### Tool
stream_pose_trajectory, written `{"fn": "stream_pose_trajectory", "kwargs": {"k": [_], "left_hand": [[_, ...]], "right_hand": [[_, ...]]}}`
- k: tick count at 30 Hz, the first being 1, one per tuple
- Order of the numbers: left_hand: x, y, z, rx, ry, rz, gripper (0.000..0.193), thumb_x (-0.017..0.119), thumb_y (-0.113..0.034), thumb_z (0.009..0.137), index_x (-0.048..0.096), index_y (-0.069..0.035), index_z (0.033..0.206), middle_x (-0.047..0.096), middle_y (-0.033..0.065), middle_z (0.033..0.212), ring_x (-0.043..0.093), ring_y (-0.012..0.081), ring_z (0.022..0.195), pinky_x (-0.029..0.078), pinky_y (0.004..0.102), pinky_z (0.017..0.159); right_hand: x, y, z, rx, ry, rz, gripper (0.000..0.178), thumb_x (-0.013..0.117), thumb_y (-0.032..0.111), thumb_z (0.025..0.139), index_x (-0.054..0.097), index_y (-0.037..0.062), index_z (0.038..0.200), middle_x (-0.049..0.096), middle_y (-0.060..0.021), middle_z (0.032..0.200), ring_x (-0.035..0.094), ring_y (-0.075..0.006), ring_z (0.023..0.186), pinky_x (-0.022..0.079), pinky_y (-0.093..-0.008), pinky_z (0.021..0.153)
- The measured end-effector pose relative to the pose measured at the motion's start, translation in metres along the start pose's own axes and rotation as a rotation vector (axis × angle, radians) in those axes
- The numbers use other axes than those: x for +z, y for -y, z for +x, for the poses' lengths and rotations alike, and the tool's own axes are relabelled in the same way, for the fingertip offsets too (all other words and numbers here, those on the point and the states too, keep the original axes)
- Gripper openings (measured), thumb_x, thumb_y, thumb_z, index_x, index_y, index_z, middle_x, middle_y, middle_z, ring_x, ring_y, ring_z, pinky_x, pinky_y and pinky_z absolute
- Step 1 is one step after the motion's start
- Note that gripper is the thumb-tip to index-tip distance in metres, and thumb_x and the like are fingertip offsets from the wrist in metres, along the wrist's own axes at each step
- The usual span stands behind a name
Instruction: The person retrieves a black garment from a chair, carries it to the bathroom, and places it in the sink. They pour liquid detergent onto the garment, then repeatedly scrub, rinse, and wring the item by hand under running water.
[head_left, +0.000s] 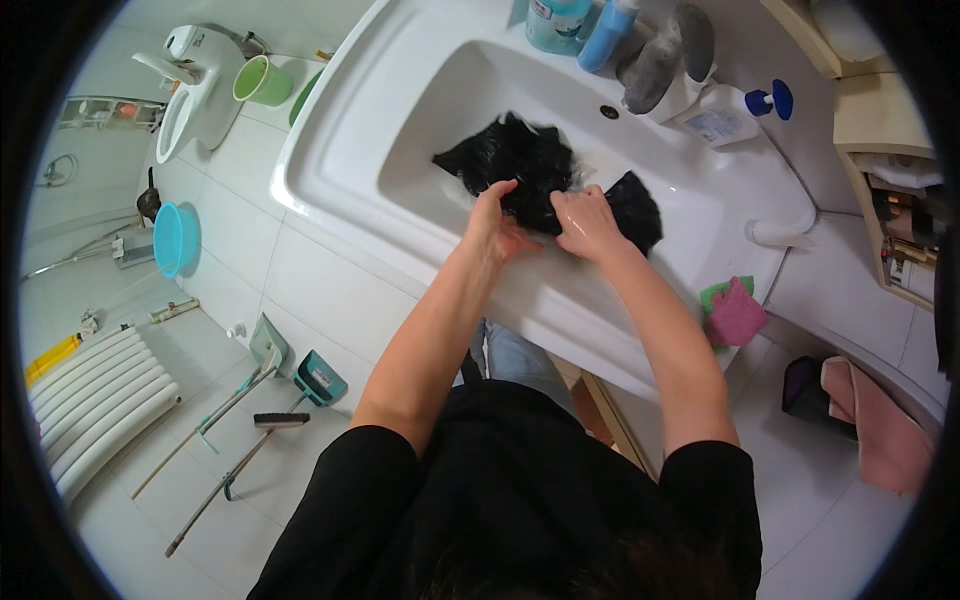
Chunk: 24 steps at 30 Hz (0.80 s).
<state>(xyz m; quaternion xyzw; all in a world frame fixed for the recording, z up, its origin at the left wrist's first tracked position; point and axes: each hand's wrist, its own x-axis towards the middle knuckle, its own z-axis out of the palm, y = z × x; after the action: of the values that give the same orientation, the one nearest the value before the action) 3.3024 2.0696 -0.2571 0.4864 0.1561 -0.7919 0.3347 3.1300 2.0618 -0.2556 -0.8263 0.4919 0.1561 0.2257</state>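
A wet black cloth [525, 165], bunched up, lies in the basin of the white sink [410, 150]. Whether it is a garment I cannot tell. My left hand [494, 226] grips its near edge, thumb on top and fingers curled partly beneath. Beside it, my right hand [588, 222] is closed in a fist around another part of the cloth. A loose end of the black fabric sticks out to the right of that fist. Some whitish suds or water show around the cloth, and my right hand looks wet.
Bottles, including a white pump bottle [715, 115] with a blue top, and a grey faucet [668, 60] line the sink's far side. Pink and green rags [735, 312] hang at its right edge. On the floor to the left are a blue basin [176, 240] and a dustpan [320, 378].
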Motion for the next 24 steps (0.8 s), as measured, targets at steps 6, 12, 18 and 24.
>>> {"fn": "stream_pose_trajectory", "kwargs": {"k": [6,12,18,24], "left_hand": [[0.015,0.016,-0.011,-0.082,0.443,-0.12,0.07,0.04,-0.064,0.093,0.045,-0.013,0.141,0.044,0.0159,0.145,0.042,0.0397,0.132,0.027,0.0705,0.105],[0.029,0.049,0.011,0.153,0.795,-0.349,0.066,0.031,-0.06,0.097,0.055,-0.008,0.13,0.06,0.0153,0.127,0.059,0.0343,0.112,0.046,0.0469,0.102],[0.06,0.05,0.0,0.191,0.789,-0.42,0.062,0.043,-0.059,0.091,0.06,-0.01,0.124,0.064,0.0139,0.12,0.059,0.0327,0.112,0.046,0.0449,0.102],[0.08,0.064,-0.009,0.135,0.879,-0.441,0.069,0.042,-0.056,0.088,0.053,-0.002,0.129,0.059,0.0236,0.122,0.058,0.0386,0.11,0.047,0.0483,0.097]], "right_hand": [[-0.09,0.026,-0.07,-0.387,-0.693,-0.335,0.024,0.072,0.016,0.071,0.061,0.0178,0.092,0.061,0.0014,0.103,0.058,-0.0235,0.1,0.047,-0.0418,0.095],[-0.085,0.057,-0.104,-0.357,-1.014,-0.06,0.03,0.069,0.003,0.065,0.066,0.0134,0.092,0.063,-0.0006,0.1,0.063,-0.0228,0.094,0.053,-0.03,0.063],[-0.047,0.056,-0.111,0.059,-0.876,1.045,0.058,0.068,-0.002,0.069,0.049,0.0002,0.123,0.061,-0.0074,0.11,0.061,-0.0197,0.1,0.048,-0.0291,0.089],[-0.047,0.065,-0.083,0.012,-0.804,2.103,0.061,0.05,-0.004,0.077,0.044,0.0005,0.137,0.056,-0.0114,0.128,0.055,-0.0228,0.118,0.044,-0.0337,0.102]]}}
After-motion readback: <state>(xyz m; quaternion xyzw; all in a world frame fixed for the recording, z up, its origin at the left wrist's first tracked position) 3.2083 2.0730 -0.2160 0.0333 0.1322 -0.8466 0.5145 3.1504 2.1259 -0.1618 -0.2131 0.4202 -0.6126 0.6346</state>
